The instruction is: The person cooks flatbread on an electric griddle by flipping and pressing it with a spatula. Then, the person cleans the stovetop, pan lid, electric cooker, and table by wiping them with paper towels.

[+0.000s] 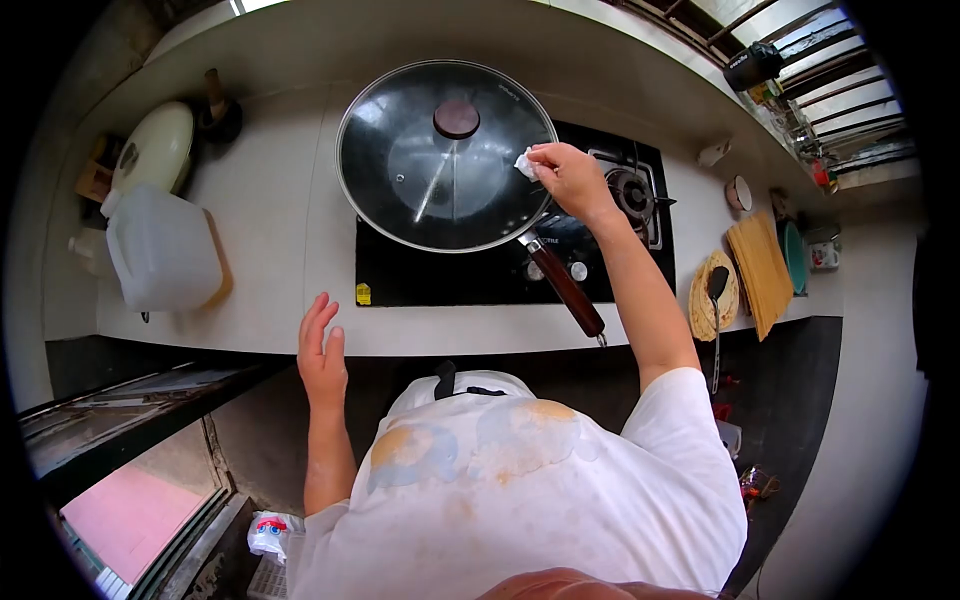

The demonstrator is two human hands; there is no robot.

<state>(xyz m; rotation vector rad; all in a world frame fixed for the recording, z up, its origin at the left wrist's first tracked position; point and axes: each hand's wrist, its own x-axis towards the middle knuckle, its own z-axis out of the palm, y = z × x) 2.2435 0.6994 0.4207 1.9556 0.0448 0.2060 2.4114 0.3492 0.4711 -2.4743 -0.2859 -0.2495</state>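
A large pan with a glass lid [390, 150] sits on the left side of the black gas stove [450, 285]. The lid has a dark round knob [456, 119], and the pan's brown handle [566, 290] points toward me to the right. At the lid's right edge, my right hand [572, 180] pinches a small crumpled white tissue [525, 165]. My left hand [322, 352] hangs at the counter's front edge, left of the stove, with its fingers apart and nothing in it.
A translucent plastic jug [165, 250], a pale oval lid [158, 148] and a mortar [220, 122] stand at the left. On the right are a burner [632, 192], a round woven mat [704, 300] with a black spatula [717, 284], wooden boards [758, 270] and a small bowl [738, 193].
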